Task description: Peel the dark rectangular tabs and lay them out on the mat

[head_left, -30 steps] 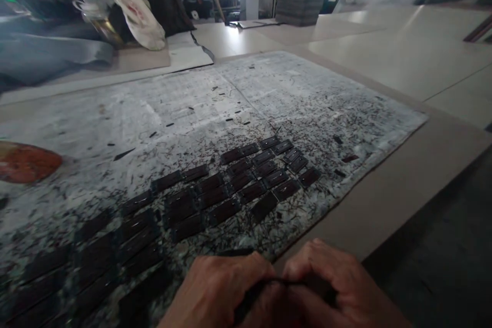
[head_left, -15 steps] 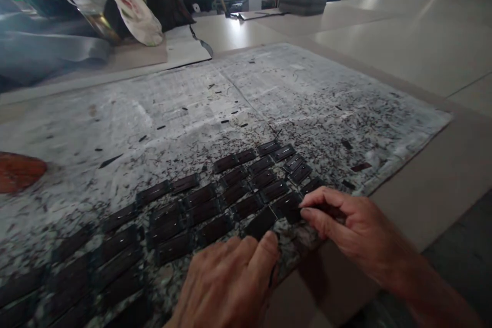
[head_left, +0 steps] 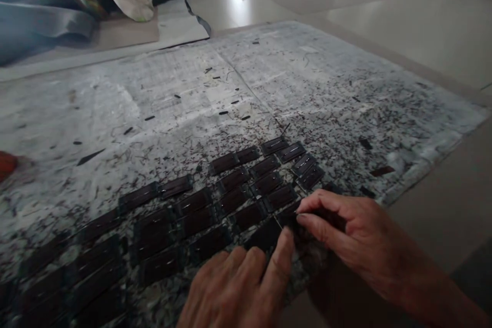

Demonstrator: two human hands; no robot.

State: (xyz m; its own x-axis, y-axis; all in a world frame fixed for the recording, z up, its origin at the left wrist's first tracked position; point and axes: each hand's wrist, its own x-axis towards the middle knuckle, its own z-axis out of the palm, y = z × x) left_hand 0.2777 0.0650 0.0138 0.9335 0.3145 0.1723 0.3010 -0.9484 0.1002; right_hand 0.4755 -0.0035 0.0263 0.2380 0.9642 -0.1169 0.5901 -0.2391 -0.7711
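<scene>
Right hand (head_left: 348, 236): thumb and forefinger closed on dark strip (head_left: 323, 218). Left hand (head_left: 236, 289): fingers (head_left: 282, 256) extended, open, touching dark rectangular piece (head_left: 265, 234); more pieces (head_left: 265, 169) laid in rows beyond fingertips on speckled paper sheet (head_left: 346, 87).

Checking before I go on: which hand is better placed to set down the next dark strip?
Probably your right hand: it pinches a dark strip at the end of the rows. Your left hand rests beside them, holding nothing visible.
</scene>
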